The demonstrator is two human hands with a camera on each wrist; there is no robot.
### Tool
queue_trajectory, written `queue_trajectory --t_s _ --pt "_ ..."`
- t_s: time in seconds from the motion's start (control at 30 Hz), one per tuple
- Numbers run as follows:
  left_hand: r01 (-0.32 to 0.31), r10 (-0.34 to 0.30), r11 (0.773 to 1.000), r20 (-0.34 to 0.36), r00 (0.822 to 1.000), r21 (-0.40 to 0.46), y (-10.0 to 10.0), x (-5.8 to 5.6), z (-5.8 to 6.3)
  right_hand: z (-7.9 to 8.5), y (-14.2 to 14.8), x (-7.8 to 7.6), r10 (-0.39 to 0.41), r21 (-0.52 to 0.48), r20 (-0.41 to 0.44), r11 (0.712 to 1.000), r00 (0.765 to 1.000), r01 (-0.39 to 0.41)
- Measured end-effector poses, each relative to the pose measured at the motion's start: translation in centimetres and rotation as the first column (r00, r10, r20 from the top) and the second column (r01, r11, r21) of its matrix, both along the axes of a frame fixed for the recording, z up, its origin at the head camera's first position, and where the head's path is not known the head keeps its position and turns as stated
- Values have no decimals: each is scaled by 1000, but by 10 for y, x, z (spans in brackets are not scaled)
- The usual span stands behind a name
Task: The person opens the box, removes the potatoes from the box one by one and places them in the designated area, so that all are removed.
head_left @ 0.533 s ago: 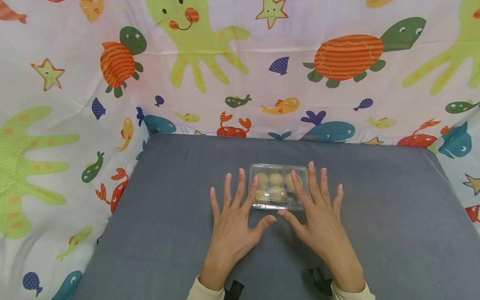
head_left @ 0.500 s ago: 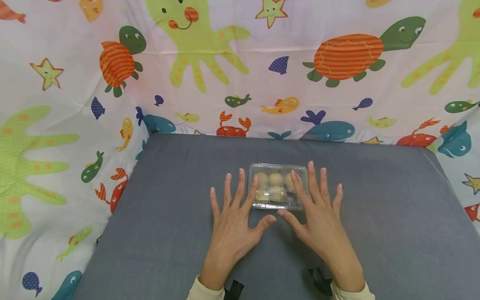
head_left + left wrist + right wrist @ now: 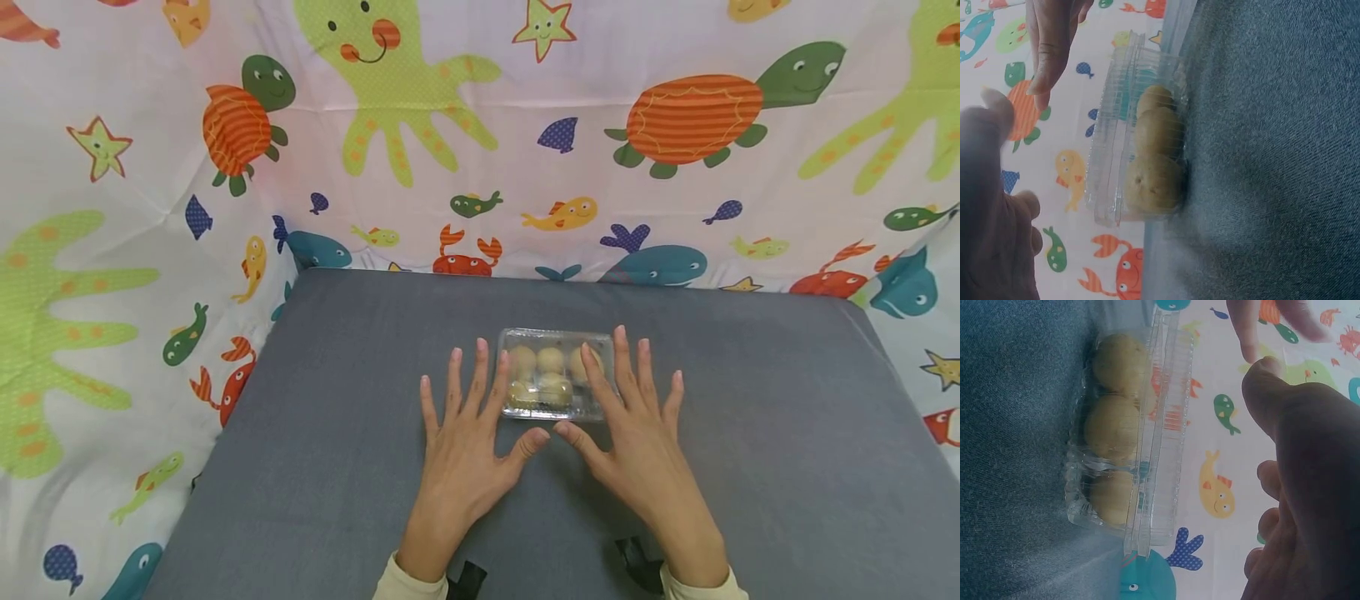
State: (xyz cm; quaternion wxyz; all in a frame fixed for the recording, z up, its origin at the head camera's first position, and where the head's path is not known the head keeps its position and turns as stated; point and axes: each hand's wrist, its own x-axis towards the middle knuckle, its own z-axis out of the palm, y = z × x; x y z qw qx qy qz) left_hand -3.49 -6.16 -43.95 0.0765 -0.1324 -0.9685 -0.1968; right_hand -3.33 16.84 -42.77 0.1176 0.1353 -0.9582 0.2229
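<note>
A clear plastic clamshell box (image 3: 581, 408) stands with its lid down on the grey cloth. Through its walls show several round, pale-brown potatoes (image 3: 551, 360), in two rows; one spot at the front right has none. My left hand (image 3: 465, 454) hovers at the near left of the box, fingers spread and straight. On the other side, my right hand (image 3: 651, 467) is held the same way, its index finger covering part of the box from above. Both wrist views show a gap between the hands and the box (image 3: 1107, 144). The two thumb tips nearly meet in front of it.
Grey cloth (image 3: 337, 467) covers the table. Behind and to the left hangs a white curtain (image 3: 480, 125) printed with sea animals. Dark straps (image 3: 467, 579) show at both wrists, by the cream sleeves (image 3: 411, 581).
My left index finger has shifted slightly left. The whole head view has moved a little; the box stays in place and the right hand holds its pose.
</note>
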Motion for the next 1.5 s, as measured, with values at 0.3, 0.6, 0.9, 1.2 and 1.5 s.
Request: queue_trajectory --t_s 0.3,0.6,0.9,1.2,1.5 --pt "-29 29 999 -1 1000 28 -1 -1 -3 -3 0 0 12 -17 -3 1000 1000 -12" --pt "-24 -14 965 143 990 262 -3 -4 -9 -4 2 1 -5 -75 38 997 999 8" --pt "-73 -119 848 323 939 524 -8 -6 -19 -3 7 3 -4 -127 138 992 990 21" --pt "-74 -257 695 343 903 715 -10 -16 -29 -4 13 0 -19 -128 221 991 975 48" --pt "-109 -322 563 338 884 820 -5 -24 -31 -6 16 0 -47 -90 273 993 961 74"
